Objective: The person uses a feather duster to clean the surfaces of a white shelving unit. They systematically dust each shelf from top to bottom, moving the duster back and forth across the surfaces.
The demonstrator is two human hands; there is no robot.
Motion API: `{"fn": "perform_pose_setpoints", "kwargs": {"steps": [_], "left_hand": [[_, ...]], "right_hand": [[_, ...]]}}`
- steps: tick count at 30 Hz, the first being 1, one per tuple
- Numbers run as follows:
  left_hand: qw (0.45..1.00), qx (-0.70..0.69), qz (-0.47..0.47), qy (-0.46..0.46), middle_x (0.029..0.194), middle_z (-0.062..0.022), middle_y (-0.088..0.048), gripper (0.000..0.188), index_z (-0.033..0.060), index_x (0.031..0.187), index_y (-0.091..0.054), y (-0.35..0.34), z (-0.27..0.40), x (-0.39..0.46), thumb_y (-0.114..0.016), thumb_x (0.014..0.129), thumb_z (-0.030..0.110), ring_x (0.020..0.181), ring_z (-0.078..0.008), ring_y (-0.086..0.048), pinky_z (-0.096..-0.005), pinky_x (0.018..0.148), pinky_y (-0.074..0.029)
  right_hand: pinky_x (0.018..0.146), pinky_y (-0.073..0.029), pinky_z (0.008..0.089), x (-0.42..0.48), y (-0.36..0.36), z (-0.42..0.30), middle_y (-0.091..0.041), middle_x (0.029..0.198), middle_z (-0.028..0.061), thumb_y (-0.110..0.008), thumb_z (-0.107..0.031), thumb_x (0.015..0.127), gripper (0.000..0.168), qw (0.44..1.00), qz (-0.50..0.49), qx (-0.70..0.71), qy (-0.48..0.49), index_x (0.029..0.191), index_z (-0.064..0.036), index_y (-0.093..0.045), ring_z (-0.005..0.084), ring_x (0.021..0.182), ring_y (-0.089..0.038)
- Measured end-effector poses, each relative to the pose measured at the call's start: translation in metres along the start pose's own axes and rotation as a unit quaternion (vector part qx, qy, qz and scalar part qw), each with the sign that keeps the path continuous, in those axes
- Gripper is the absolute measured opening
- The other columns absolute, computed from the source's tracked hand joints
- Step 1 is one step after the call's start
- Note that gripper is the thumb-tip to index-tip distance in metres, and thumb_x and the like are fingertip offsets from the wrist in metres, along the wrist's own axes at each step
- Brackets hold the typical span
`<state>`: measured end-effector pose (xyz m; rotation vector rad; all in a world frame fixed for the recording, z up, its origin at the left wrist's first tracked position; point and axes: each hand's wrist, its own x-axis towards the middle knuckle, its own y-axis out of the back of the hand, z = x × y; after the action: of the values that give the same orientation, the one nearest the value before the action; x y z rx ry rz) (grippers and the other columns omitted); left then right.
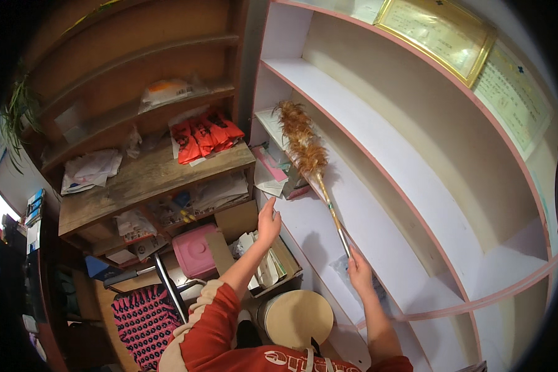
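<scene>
My right hand point(360, 272) is closed around the metal end of a feather duster point(309, 149). The duster's brown feathers lie over a shelf of the white shelving unit with pink edges point(335, 76), pointing up and left. My left hand point(269, 223) is held out beside the lower shelf, near papers and a pink item point(270, 169), and appears to hold nothing. Whether it touches the shelf edge cannot be told. A clear plastic bag point(346, 274) lies on a lower shelf behind my right hand.
A wooden cabinet point(153, 179) on the left bears red plastic bags point(204, 137) and papers point(90, 169). Below stand a pink lidded bin point(195, 251), a cardboard box of papers point(286, 274), a round stool point(300, 318) and a chair point(144, 321). Framed certificates point(439, 35) stand above.
</scene>
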<state>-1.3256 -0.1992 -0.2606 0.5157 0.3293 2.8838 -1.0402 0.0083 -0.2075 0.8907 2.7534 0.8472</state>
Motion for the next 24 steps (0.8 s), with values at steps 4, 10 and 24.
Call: {"fn": "perform_pose_setpoints", "kwargs": {"steps": [4,10,24], "left_hand": [[0.999,0.002,-0.027,0.028,0.149,-0.025,-0.051,0.057,-0.0021,0.146,-0.048,-0.033,-0.042,0.032,-0.057,0.09,0.002,0.14,-0.0402,-0.046,-0.0432,0.119,-0.035],[0.995,-0.015,-0.056,0.077,0.15,-0.0254,-0.05,0.059,-0.0014,0.149,-0.045,-0.049,-0.074,0.037,-0.055,0.091,0.003,0.14,-0.0392,-0.046,-0.0429,0.119,-0.035],[0.968,-0.113,-0.069,0.213,0.147,-0.0196,-0.055,0.058,0.0029,0.15,-0.046,-0.012,-0.042,0.018,-0.052,0.093,-0.004,0.135,-0.0302,-0.055,-0.0378,0.114,-0.042]], "right_hand": [[0.066,-0.051,0.0323,0.062,-0.017,-0.005,-0.065,0.082,0.0085,-0.057,-0.015,0.103,0.044,0.999,0.011,-0.036,0.022,0.147,-0.015,-0.056,0.0166,0.067,-0.058],[0.071,-0.053,0.0399,0.043,-0.051,-0.009,-0.069,0.094,0.024,-0.059,-0.017,0.101,0.045,0.984,-0.008,-0.125,0.123,0.146,-0.016,-0.056,0.0383,0.078,-0.067],[0.065,-0.05,0.0407,0.003,-0.033,0.011,-0.063,0.076,0.0192,-0.058,-0.013,0.101,0.047,0.981,0.004,-0.134,0.143,0.148,-0.016,-0.055,0.0315,0.065,-0.062]]}}
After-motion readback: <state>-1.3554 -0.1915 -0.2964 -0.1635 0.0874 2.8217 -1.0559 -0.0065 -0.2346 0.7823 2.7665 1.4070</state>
